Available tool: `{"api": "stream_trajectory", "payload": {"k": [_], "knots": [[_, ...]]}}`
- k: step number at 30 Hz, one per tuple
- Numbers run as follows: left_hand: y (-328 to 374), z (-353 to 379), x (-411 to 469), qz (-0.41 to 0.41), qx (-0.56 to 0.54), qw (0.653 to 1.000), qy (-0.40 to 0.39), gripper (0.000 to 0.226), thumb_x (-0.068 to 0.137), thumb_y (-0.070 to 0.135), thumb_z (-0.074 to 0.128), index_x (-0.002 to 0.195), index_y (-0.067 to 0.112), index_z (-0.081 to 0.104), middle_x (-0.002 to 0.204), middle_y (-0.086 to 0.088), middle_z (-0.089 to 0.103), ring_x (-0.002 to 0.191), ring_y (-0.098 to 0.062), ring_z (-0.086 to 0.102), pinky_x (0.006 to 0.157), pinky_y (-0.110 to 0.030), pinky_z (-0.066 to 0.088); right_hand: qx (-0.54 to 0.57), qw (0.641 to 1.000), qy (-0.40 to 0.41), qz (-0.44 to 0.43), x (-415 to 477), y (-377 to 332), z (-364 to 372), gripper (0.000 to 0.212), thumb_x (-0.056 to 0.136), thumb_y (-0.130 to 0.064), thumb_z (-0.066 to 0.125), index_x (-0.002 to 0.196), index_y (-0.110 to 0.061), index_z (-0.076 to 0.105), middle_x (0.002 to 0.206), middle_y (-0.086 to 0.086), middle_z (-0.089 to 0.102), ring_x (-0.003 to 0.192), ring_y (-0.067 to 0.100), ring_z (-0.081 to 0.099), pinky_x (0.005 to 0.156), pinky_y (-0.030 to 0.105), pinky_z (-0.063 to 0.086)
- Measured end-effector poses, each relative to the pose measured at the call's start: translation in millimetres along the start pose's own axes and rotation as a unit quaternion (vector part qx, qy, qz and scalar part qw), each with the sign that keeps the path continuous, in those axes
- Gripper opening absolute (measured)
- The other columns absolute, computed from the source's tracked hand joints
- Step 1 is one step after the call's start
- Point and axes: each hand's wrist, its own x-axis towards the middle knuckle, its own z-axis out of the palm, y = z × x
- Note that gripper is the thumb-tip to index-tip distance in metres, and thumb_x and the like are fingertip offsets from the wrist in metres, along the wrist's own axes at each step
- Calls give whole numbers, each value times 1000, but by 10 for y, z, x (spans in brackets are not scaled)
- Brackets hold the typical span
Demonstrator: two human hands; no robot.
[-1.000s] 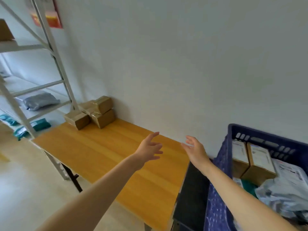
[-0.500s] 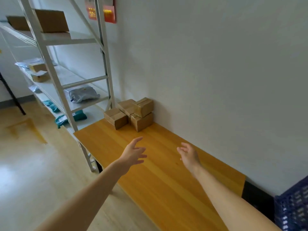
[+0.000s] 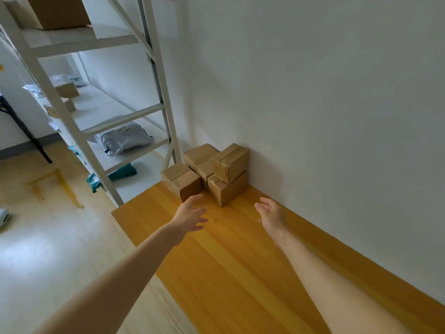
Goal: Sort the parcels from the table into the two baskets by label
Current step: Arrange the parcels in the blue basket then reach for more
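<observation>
Head view, only one: my left hand [image 3: 190, 216] and right hand [image 3: 272, 218] are both out over the table [image 3: 240, 273], above its far half, palms roughly facing each other. The fingers of both are spread and loosely straight and hold nothing. Neither hand touches the table or a box. The parcels are four taped cardboard boxes bunched at the table's far end against the wall: left box [image 3: 180, 180] nearest the table's far left corner, back box [image 3: 199, 156] behind it, lower box [image 3: 227, 191] on the wall side, top box [image 3: 230, 162] tilted on top of the lower one. My left fingertips are just short of the left box, and the right hand is near the lower box but apart from it. I can't read any labels from here. No basket is in view. I judge the step as the approach for the next pick. The next move calls for closing in on one box, probably the top one, then turning it to find the label before choosing a basket. A metal shelf rack [image 3: 156, 68] stands past the table's far end.
</observation>
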Motion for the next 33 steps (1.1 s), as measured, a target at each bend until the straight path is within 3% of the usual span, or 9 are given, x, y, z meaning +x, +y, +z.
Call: {"api": "stream_trajectory", "payload": {"k": [4,11,19,24,26,29,33], "knots": [[105,-157,516,-8,7,1000,-1,47,99,20,54,144,26,41,128,-5,55,100,-17,63,77,-29,55,14,1000,-3,21,428,-88,220,40,100,-22,50,138,-12,46,138,9,51,124,22,51,106,43,45],[228,-397,1337,-20,20,999,-30,39,101,26,48,140,25,47,127,-4,57,108,-21,60,88,-37,54,15,999,5,39,936,-236,585,41,100,-28,50,138,-15,47,136,6,54,121,19,53,105,42,46],[489,-444,2267,-36,37,994,-100,34,103,28,42,137,25,49,132,-5,51,119,-23,52,95,-39,51,56,992,79,87,1431,-511,910,43,100,-30,50,140,-16,45,137,4,51,124,20,51,106,43,44],[598,-395,2687,7,60,989,-132,33,104,24,41,135,27,51,135,-1,49,123,-22,48,95,-37,47,77,982,131,115,1698,-661,1065,48,99,-34,51,144,-20,40,143,2,47,129,21,47,107,46,43],[624,-359,2785,10,64,987,-145,34,104,23,39,136,25,50,130,0,52,117,-20,51,94,-37,49,85,977,147,127,1763,-702,1116,49,99,-33,51,144,-20,39,142,2,48,128,21,47,107,47,43],[628,-290,2892,-12,76,982,-174,35,105,25,38,138,22,49,103,6,58,88,-11,54,79,-32,49,80,973,165,138,1821,-734,1177,47,100,-29,49,145,-20,38,142,3,48,129,21,47,107,47,42],[609,-212,2933,-59,76,971,-220,27,105,28,36,117,17,58,106,1,56,103,-17,52,87,-35,48,73,969,182,148,1827,-737,1215,46,101,-23,48,145,-19,38,143,3,47,129,22,47,107,46,43]]}}
